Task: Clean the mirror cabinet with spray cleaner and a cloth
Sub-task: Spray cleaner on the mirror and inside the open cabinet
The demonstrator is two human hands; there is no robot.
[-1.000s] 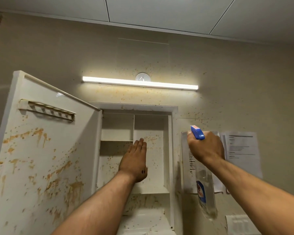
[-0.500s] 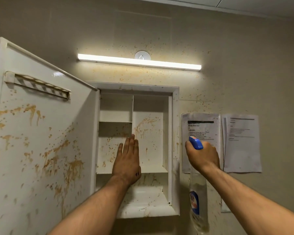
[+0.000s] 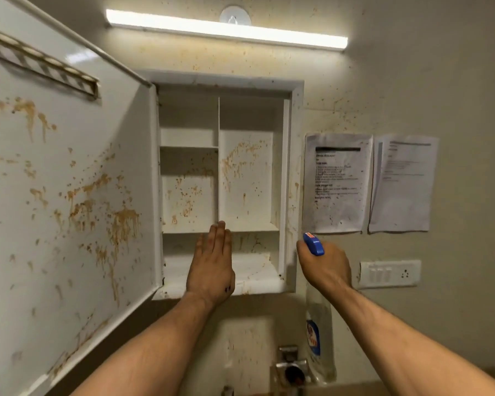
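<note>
Head view showed, nearest, the right hand [image 3: 323, 267] clenched around the neck of the spray bottle [image 3: 319, 332], blue trigger head [image 3: 313, 243] raised just beside the cabinet's right frame, probably to aim cleaner inside. The left hand [image 3: 212, 264] was flat and empty, fingers together, held before the lowest shelf, perhaps to feel the grime; no cloth was visible. Beyond, the mirror cabinet [image 3: 295, 178] stood open and stain-spattered, its door [image 3: 63, 181] swung left, under the light bar [image 3: 226, 28].
</note>
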